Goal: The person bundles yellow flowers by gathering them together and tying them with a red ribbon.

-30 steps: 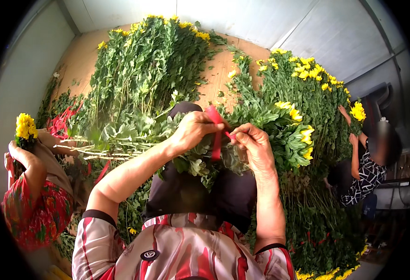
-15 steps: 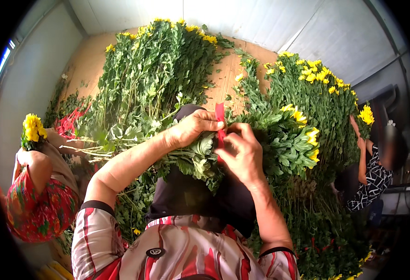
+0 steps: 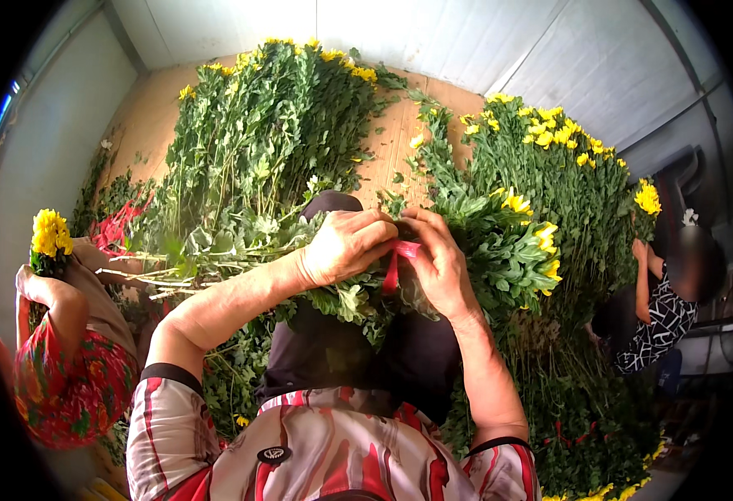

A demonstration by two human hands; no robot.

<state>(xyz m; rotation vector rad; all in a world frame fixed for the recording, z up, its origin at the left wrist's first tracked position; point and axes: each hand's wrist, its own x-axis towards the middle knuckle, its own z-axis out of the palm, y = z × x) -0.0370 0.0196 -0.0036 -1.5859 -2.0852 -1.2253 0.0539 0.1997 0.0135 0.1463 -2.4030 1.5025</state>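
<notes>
Across my lap lies a bunch of yellow chrysanthemums (image 3: 500, 250), its blooms to the right and cut stems to the left. A red ribbon (image 3: 392, 274) passes around the middle of the bunch. My left hand (image 3: 351, 246) is closed with its fingertips pinching the ribbon on top of the stems. Close against it, my right hand (image 3: 435, 257) is curled with thumb and fingers on the ribbon too. The fingertips of both hands meet, and part of the ribbon between them is hidden.
Heaps of yellow chrysanthemums (image 3: 258, 134) lie ahead, with another large heap (image 3: 542, 175) at right. Red ribbons (image 3: 120, 224) lie at left. A person in a red patterned top (image 3: 70, 376) sits left; another in a black-and-white top (image 3: 652, 330) is at right, each holding flowers.
The upright ribbon end has been brought down between my hands. My left hand has rolled over, and both hands have come together on the ribbon.
</notes>
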